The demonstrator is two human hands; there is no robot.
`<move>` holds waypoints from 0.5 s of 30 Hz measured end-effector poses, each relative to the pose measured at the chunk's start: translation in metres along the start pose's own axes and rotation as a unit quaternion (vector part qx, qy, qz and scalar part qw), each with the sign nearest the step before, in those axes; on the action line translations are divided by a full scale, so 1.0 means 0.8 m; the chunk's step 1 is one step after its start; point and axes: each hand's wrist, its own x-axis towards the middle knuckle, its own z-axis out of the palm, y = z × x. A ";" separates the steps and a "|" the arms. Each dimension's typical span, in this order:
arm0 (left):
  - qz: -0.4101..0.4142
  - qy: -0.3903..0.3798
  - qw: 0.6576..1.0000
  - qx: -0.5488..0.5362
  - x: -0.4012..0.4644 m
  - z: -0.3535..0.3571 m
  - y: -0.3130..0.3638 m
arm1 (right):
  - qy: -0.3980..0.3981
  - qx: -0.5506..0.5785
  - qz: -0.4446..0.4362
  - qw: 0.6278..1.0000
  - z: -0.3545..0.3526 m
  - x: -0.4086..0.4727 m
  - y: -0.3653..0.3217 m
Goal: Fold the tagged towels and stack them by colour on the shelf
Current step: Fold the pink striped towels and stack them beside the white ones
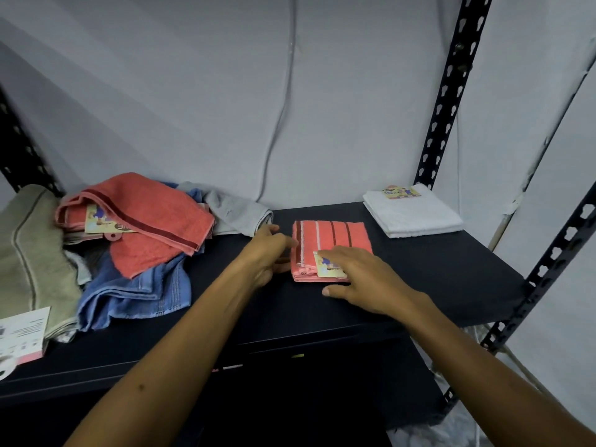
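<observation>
A folded coral towel with stripes (335,238) lies on the black shelf (435,272), its paper tag (327,264) at the front edge. My right hand (364,279) rests flat on its near right corner and partly covers the tag. Against the towel's left edge my left hand (269,253) touches with loosely bent fingers. A folded white towel stack (416,214) with a tag sits at the back right. At the left lies a loose heap: a coral towel (138,217), a blue one (138,291), a grey one (238,211) and an olive one (29,259).
Black perforated uprights (448,91) frame the shelf on the right and left. A white printed card (22,333) lies at the front left edge. A grey wall with a hanging cable (283,108) closes the back. Bare shelf shows between the heap and the folded towels.
</observation>
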 end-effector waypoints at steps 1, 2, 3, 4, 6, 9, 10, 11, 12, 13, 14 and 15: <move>-0.026 -0.007 0.999 -0.039 -0.001 0.001 0.005 | 0.027 0.009 -0.012 1.000 0.004 0.000 0.005; -0.056 -0.021 0.995 -0.077 -0.002 0.002 0.010 | 0.052 0.027 -0.022 0.998 0.006 0.000 0.010; -0.088 -0.041 0.990 -0.098 -0.005 0.002 0.014 | 0.071 0.051 -0.027 0.996 0.007 -0.001 0.014; -0.106 -0.058 0.989 -0.087 -0.008 0.003 0.015 | 0.081 0.080 -0.025 0.993 0.006 -0.002 0.018; -0.084 -0.075 0.994 0.000 -0.007 0.003 0.012 | 0.080 0.136 -0.013 0.987 0.003 -0.001 0.027; -0.002 -0.082 0.996 0.028 -0.008 0.008 0.004 | 0.065 0.175 -0.010 0.982 -0.003 -0.001 0.037; -0.002 -0.095 0.995 -0.023 -0.011 0.011 0.002 | 0.057 0.175 -0.012 0.983 -0.005 -0.002 0.039; -0.011 -0.108 0.991 -0.079 -0.014 0.013 0.000 | 0.046 0.173 -0.017 0.984 -0.006 -0.002 0.042; -0.021 -0.116 0.985 -0.123 -0.020 0.014 -0.002 | 0.036 0.166 -0.022 0.985 -0.008 -0.003 0.043; -0.031 -0.125 0.980 -0.153 -0.025 0.016 -0.003 | 0.025 0.161 -0.027 0.986 -0.010 -0.003 0.046; -0.040 -0.142 0.975 -0.169 -0.030 0.016 -0.005 | 0.018 0.148 -0.032 0.988 -0.011 -0.003 0.049; -0.049 -0.165 0.969 -0.175 -0.036 0.015 -0.007 | 0.018 0.123 -0.033 0.992 -0.011 -0.001 0.055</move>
